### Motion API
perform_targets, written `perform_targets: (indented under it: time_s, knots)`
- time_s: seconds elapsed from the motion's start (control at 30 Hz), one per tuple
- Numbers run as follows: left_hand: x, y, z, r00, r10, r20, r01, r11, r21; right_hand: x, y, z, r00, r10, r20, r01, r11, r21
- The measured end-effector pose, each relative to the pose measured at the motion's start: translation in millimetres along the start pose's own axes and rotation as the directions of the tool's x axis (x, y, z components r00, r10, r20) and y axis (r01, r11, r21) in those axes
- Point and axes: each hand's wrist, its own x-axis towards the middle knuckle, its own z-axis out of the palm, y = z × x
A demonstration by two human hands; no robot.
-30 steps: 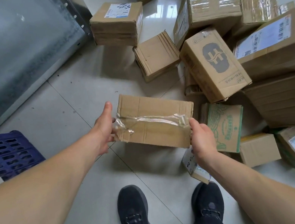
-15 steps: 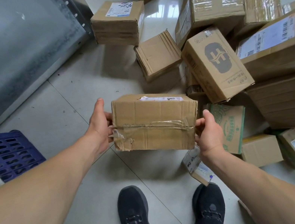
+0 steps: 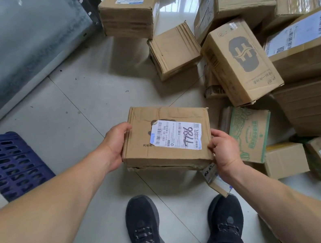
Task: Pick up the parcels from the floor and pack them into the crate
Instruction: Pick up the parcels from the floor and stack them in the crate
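Between the hands, above the floor, the parcel is held label-up with its long axis from 9 to 3 o'clock, gripped at its ends by the left hand and right hand, while the crate lies toward 9 o'clock, nearer the left hand.

— What sort of place is this?
— A parcel sorting room, it looks like: taped cardboard parcels with shipping labels heaped on a pale tiled floor, a blue plastic crate, a galvanised metal panel.
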Motion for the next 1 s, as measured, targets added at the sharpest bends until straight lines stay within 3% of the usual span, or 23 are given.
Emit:
perform_targets:
  time_s: [0.23,0.43,0.77,1.0]
  knots:
    - [-52,25,-3,0.993,0.107,0.046,-0.101,0.988,-0.115,-55,-48,6,0.996,-0.058,-0.062,0.056,0.998,-0.04]
    - [-145,73,-19,0.976,0.216,0.028,-0.207,0.958,-0.201,-130,-127,4,0.98,-0.2,-0.015,0.2,0.979,-0.029]
    - [-340,135,-58,0.928,0.357,-0.111,-0.373,0.866,-0.333,-292,-250,-14,0.893,-0.434,0.117,0.447,0.885,-0.129]
    - [-474,140,-104,0.892,0.371,-0.26,-0.452,0.752,-0.48,-414,-308,-5,0.815,-0.53,0.234,0.565,0.816,-0.124]
